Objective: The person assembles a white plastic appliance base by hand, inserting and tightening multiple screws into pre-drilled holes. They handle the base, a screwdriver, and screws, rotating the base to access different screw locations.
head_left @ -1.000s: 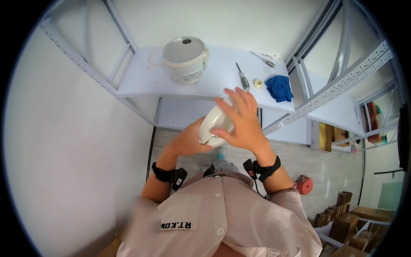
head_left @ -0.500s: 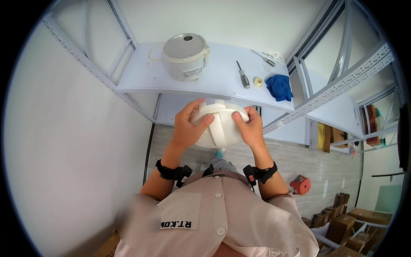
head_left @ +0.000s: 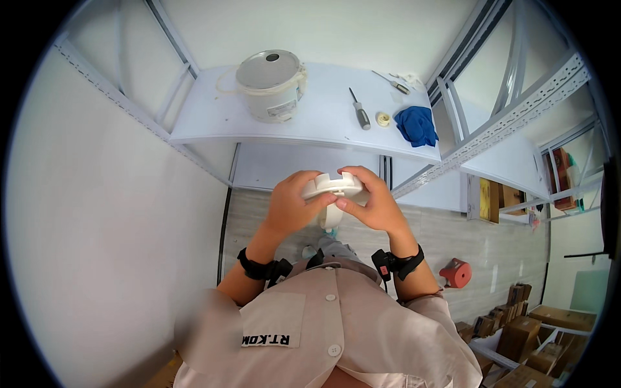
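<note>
Above the floor, in front of the shelf, I hold a round white plastic cover (head_left: 332, 185) with raised tabs on its rim and a curved strip hanging below it. My left hand (head_left: 291, 205) grips its left side, fingers behind the rim and thumb at the near side. On the right side my right hand (head_left: 375, 204) closes round it the same way. Both thumbs nearly meet at the middle of the near edge. The cover is tilted, so its broad face is mostly hidden from me.
On the white shelf (head_left: 207, 123) stand a white bucket-shaped housing (head_left: 268, 97) with a grey metal top, a screwdriver (head_left: 361, 116), another screwdriver (head_left: 399, 86), a tape roll (head_left: 383, 119) and a blue cloth (head_left: 417, 126). A red stool (head_left: 457, 273) and cardboard boxes (head_left: 517, 339) are at the lower right.
The white cover has been tipped, so its broad face with the strip across it has turned out of sight and its edge shows. My hands have come closer together.
</note>
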